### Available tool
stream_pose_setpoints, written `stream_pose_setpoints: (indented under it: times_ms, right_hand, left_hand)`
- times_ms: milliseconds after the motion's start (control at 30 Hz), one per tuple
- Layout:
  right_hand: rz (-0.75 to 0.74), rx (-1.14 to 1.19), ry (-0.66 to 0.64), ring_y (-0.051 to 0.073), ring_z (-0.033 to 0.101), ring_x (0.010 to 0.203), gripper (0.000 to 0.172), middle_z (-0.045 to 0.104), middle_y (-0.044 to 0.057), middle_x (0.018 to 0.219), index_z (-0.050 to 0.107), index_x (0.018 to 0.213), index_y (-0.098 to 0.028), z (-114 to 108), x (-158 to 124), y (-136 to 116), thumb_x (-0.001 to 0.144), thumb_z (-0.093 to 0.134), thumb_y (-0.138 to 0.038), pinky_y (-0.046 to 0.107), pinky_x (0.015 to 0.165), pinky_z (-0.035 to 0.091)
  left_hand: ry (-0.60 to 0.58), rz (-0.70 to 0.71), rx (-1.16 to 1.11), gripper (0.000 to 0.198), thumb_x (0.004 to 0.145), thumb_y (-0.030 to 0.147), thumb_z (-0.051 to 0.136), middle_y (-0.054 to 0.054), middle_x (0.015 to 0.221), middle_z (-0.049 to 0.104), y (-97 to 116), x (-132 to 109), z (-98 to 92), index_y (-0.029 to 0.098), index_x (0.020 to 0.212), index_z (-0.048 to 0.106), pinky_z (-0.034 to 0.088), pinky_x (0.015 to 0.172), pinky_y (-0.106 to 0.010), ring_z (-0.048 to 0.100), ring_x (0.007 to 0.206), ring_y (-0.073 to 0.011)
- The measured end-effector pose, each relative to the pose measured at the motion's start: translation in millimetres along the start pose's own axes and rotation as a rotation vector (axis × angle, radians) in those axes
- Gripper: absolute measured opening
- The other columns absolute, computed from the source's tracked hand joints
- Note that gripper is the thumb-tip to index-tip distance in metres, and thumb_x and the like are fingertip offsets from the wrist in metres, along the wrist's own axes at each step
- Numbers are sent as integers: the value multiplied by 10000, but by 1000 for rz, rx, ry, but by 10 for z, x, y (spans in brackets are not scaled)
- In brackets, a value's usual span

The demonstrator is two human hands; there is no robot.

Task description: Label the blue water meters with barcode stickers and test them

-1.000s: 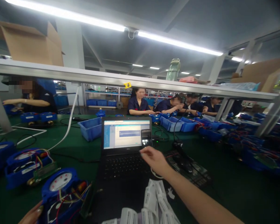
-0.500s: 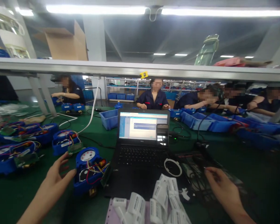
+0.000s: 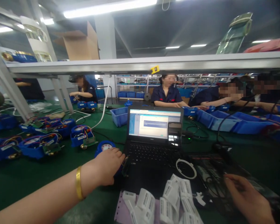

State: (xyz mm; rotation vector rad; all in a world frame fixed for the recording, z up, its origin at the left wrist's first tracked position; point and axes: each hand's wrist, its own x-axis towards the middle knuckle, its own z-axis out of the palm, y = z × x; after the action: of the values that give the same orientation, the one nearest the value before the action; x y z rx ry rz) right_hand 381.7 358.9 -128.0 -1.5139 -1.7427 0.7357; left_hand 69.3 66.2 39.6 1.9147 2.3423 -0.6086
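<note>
The left fingers (image 3: pixel 118 153) hide much of a blue dial unit (image 3: pixel 104 145); the bottom edge crops label strips (image 3: pixel 170 200)

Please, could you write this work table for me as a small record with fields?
Left grip: laid over a blue dial unit, covering much of it
Right grip: fingers curled, to the right of the laptop; anything held is unclear
Laptop state: open, screen lit
White ring: at the laptop's right side
Label strips: barcoded, curled, on a purple sheet
Other blue units: several, at left on the green table
</note>
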Motion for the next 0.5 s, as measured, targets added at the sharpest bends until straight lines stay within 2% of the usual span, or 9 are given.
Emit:
stream_pose_setpoints:
  times_ms: [133, 200, 300, 400, 500]
  right_hand:
    - [-26, -21, -6, 294, 587, 557, 444, 643, 87, 695, 618, 761, -255, 35, 87, 114, 531, 507, -618, 418, 546, 466]
    - [-47, -34, 3, 289, 597, 579, 465, 650, 78, 714, 618, 773, -243, 54, 116, 159, 536, 498, -625, 407, 560, 476]
    - [-69, -36, 19, 292, 614, 643, 485, 655, 78, 738, 620, 789, -229, 60, 127, 182, 549, 479, -626, 388, 572, 481]
    - [-15, -29, -5, 294, 612, 646, 511, 657, 89, 766, 625, 810, -228, 29, 105, 128, 542, 476, -636, 386, 555, 479]
    - [70, -13, -36, 296, 605, 619, 524, 660, 103, 812, 616, 818, -247, -9, 81, 53, 500, 489, -644, 400, 522, 466]
  left_hand:
    - [57, -101, -10, 775, 683, 215, 728, -191, 1280, 494, 28, -23, 164, 73, 1370, 398, 362, 1040, -431, 479, 1162, -321]
    - [77, -142, -33, 743, 733, 242, 684, -187, 1307, 471, 59, -48, 178, 71, 1385, 372, 326, 1070, -437, 448, 1196, -317]
    - [38, -207, 13, 687, 782, 230, 643, -186, 1304, 475, 125, -64, 141, 56, 1384, 362, 304, 1084, -458, 427, 1211, -326]
    - [-11, -256, 131, 666, 791, 193, 627, -224, 1280, 481, 177, -68, 153, 13, 1373, 358, 310, 1073, -492, 436, 1189, -365]
    - [43, -264, 292, 576, 806, 91, 534, -264, 1224, 502, 182, -92, 267, -37, 1346, 379, 359, 1021, -520, 468, 1133, -397]
